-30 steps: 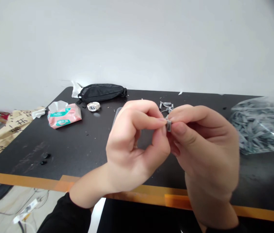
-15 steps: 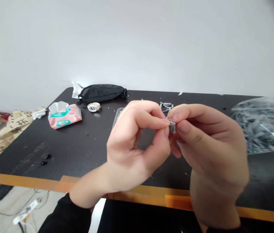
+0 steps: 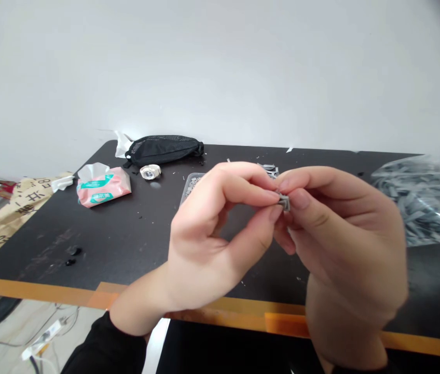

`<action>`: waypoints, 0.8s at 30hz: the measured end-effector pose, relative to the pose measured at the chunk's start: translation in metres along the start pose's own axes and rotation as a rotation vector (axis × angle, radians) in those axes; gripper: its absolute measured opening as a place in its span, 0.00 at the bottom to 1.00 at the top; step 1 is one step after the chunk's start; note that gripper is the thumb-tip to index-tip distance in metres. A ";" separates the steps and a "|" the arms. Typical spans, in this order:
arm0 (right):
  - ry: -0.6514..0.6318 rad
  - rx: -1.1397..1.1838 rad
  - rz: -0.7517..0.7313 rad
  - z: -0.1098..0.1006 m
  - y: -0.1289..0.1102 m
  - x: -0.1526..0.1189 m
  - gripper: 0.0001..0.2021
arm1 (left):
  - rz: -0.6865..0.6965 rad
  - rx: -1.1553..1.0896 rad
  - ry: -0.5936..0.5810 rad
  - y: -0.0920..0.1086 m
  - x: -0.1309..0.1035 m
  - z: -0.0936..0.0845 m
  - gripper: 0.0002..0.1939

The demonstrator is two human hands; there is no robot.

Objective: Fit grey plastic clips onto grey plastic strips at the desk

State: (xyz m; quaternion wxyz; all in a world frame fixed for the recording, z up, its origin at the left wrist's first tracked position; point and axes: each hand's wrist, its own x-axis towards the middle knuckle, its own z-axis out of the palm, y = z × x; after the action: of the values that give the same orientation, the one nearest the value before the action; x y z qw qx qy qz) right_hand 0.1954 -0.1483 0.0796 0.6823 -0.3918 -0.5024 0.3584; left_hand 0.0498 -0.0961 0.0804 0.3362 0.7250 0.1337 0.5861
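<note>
Over the dark surface (image 3: 134, 234), left hand (image 3: 208, 244) and right hand (image 3: 352, 244) meet on one little gray piece (image 3: 285, 202)!
Wide surface here, orange tape (image 3: 44, 290) along its near edge, and both hands up above it: left fingers clamped on the piece, right fingers clamped on it too, tips almost touching; the bag (image 3: 438, 202) of gray strips sits off to the right, the black pouch (image 3: 165, 148) at the back, the tissues (image 3: 105, 186) over on the left, a tub (image 3: 183, 196) mostly hidden behind the left hand, and there's the piece itself, held in the air right between the fingertips.
</note>
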 end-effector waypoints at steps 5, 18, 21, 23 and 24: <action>-0.074 0.054 0.052 -0.005 -0.002 0.001 0.08 | 0.010 0.000 -0.022 0.001 0.001 0.000 0.10; 0.096 -0.139 -0.088 0.010 -0.002 -0.002 0.07 | -0.140 -0.268 0.012 -0.004 0.003 0.002 0.12; 0.106 -0.206 -0.128 0.011 -0.005 -0.003 0.08 | -0.144 -0.256 0.048 -0.004 0.004 0.001 0.12; 0.121 -0.276 -0.143 0.011 -0.006 -0.005 0.10 | -0.146 -0.202 0.096 -0.003 0.005 0.001 0.11; 0.135 -0.323 -0.159 0.012 -0.006 -0.006 0.10 | -0.145 -0.167 0.113 -0.003 0.004 0.000 0.10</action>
State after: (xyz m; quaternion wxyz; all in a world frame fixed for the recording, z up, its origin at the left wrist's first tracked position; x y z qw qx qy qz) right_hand 0.1832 -0.1540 0.0843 0.6687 -0.4785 -0.5360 0.1912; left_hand 0.0519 -0.0917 0.0818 0.4288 0.6487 0.1550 0.6093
